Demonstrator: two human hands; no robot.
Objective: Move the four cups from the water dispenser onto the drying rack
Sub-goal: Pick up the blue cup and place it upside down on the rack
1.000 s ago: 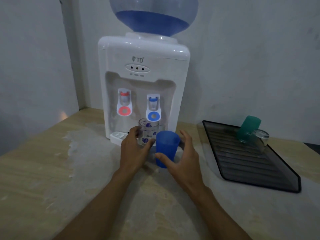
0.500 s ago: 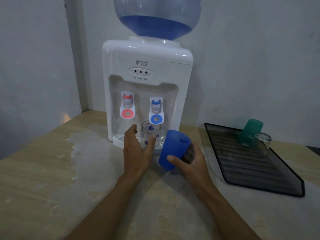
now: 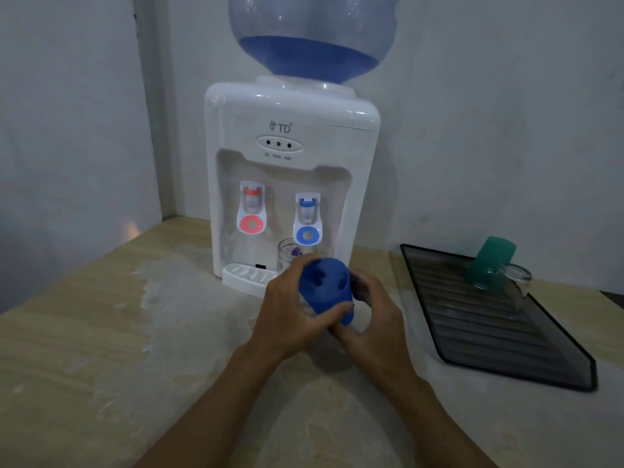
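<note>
Centrally, both hands meet on a blue plastic cup [image 3: 326, 292], raised clear of the countertop [image 3: 101, 332] in front of the white water dispenser [image 3: 290, 184]. The cup is tilted, one end turned up toward the camera; whether this is base or mouth cannot be told in the dim light. Such a tilt suggests the cup is being turned over so that it can drain mouth-down. The left hand [image 3: 290, 312] wraps the cup's left side, thumb across the lower wall near the camera, fingers curled behind. The right hand [image 3: 371, 315] closes on the right side, its fingers showing as dark shapes through the translucent plastic. Both forearms rise from the lower edge and converge at the cup, wrists roughly level. A clear glass cup [image 3: 290, 258] with a purple print stands at the dispenser, under the blue tap [image 3: 306, 224] and beside the drip tray [image 3: 246, 276], partly hidden by the left hand. On the black ribbed drying rack [image 3: 489, 332] at right, well apart from the hands, a green cup [image 3: 493, 261] and a clear glass [image 3: 513, 282] lie on their sides, touching. Two of four cups thus appear delivered; the blue one is in transit, the glass one untouched.
</note>
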